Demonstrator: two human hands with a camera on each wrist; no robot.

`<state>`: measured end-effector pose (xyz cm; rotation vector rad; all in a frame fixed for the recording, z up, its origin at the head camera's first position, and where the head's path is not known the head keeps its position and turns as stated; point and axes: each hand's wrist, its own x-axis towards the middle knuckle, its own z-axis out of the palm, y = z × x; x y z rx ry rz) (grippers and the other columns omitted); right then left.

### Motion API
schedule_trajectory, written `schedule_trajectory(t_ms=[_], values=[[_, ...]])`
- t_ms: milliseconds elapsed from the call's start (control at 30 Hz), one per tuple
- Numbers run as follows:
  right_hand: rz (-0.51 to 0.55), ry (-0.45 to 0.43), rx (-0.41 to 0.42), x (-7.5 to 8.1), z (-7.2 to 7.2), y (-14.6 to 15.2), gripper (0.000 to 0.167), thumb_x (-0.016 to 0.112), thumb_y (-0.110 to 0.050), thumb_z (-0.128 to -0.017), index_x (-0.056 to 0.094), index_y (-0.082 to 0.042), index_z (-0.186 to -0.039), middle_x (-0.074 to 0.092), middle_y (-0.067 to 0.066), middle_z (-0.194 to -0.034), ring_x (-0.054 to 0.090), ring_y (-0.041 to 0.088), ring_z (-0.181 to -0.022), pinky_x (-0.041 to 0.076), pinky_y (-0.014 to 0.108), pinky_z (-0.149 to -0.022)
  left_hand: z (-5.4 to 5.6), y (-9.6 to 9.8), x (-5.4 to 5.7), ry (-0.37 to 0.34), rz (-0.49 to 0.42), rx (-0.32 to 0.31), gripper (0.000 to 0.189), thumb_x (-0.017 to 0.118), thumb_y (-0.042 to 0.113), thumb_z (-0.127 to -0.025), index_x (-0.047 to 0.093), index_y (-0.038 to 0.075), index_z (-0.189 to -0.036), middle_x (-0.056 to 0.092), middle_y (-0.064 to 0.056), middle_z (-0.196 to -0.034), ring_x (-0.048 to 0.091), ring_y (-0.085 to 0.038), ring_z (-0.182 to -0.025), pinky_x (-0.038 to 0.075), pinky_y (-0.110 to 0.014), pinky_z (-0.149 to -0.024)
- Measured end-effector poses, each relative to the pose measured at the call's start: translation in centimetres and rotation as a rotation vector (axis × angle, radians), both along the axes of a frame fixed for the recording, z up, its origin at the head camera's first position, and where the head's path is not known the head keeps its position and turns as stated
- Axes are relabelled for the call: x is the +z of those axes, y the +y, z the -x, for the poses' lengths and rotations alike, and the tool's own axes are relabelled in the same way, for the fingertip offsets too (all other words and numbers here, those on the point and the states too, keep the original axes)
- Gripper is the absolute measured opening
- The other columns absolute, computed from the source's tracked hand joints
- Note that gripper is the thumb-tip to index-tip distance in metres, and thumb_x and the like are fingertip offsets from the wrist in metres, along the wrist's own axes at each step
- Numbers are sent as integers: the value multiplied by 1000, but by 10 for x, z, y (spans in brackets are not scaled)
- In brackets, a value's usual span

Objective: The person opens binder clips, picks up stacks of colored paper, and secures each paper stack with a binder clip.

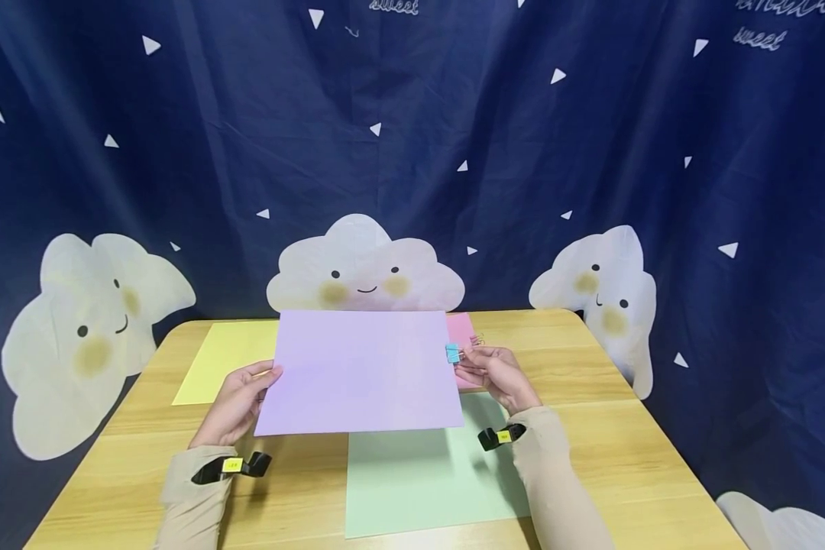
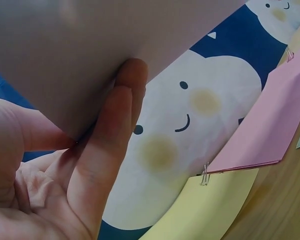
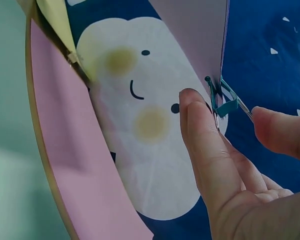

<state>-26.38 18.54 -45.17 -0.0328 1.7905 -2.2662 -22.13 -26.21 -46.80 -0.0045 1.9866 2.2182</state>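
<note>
A sheet or stack of lilac paper (image 1: 364,374) is held up above the table, broad side toward the head camera. My left hand (image 1: 237,401) pinches its left edge, with thumb and fingers on opposite faces in the left wrist view. At the right edge sits a teal binder clip (image 1: 452,354). My right hand (image 1: 500,374) pinches the wire handles of this clip. In the right wrist view, the thumb (image 3: 280,131) presses one handle, the fingers lie by the other, and the clip's teal body (image 3: 226,107) straddles the paper's edge.
Behind the lilac paper lies pink paper (image 1: 462,330) with a small binder clip (image 1: 477,339) at its edge. Yellow paper (image 1: 209,363) lies at the back left of the wooden table (image 1: 605,412). Green paper (image 1: 429,485) lies nearer the front. A dark blue curtain (image 1: 412,176) hangs behind.
</note>
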Motion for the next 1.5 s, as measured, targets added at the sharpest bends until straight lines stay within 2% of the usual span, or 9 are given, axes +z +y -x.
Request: schedule_trajectory(t_ms=[133,267,367,500,633,867,1167,1333,1500], values=[[-10,-10,-16,0,-1,-3,30,53,-3,-106,55,17,-128,75,3,-88,76,12,-81,65,25,-81,0,2,-1,-4,20,13,35,63,24,-105,52,3,-130,68,13,-69,55,4,-52,41,-8,-42],[-23,-14,-26,-1,-1,-7,31,52,-4,-107,54,18,-129,76,3,-89,75,12,-81,65,25,-79,1,3,0,-4,-9,7,30,63,22,-105,52,4,-127,73,11,-76,65,2,-61,54,-11,-53],[-31,-15,-28,-1,-1,-8,25,52,-5,-107,58,14,-123,76,2,-88,75,11,-81,65,24,-77,1,5,0,-3,-27,1,31,62,20,-105,51,2,-128,75,10,-80,68,0,-66,60,-16,-60],[-30,-16,-30,-2,-1,-9,21,53,-5,-106,61,11,-117,76,1,-85,73,11,-79,65,23,-76,2,6,1,-7,-37,2,36,61,19,-106,48,-2,-131,76,9,-81,69,-1,-67,61,-17,-60],[-38,-19,-30,-3,0,-8,25,53,-6,-106,60,13,-121,76,1,-85,73,11,-80,65,23,-76,2,7,0,-9,-33,-2,41,61,20,-106,45,-4,-135,77,9,-83,70,-1,-69,61,-18,-62],[-41,-9,-12,-4,1,-6,32,53,-8,-107,56,17,-126,76,1,-88,73,10,-82,64,22,-77,3,7,-2,-5,-24,-8,38,59,19,-107,45,-3,-134,78,9,-86,73,-3,-74,63,-21,-66],[-17,-13,11,-2,2,-5,34,53,-7,-107,53,19,-130,77,2,-90,74,11,-84,64,22,-77,3,7,1,12,22,-6,50,59,20,-107,41,-12,-141,78,9,-84,73,-4,-73,63,-21,-64],[-20,-23,11,0,2,-5,31,53,-8,-107,56,16,-127,77,3,-89,75,13,-84,65,25,-77,2,7,2,22,73,-15,50,57,20,-108,40,-13,-142,79,9,-85,74,-6,-74,64,-23,-66],[-22,-31,10,2,1,-4,35,52,-8,-107,52,17,-131,77,3,-87,76,13,-83,65,25,-75,2,7,2,15,106,-23,52,57,20,-108,39,-13,-143,78,11,-83,74,-5,-73,64,-23,-66]])
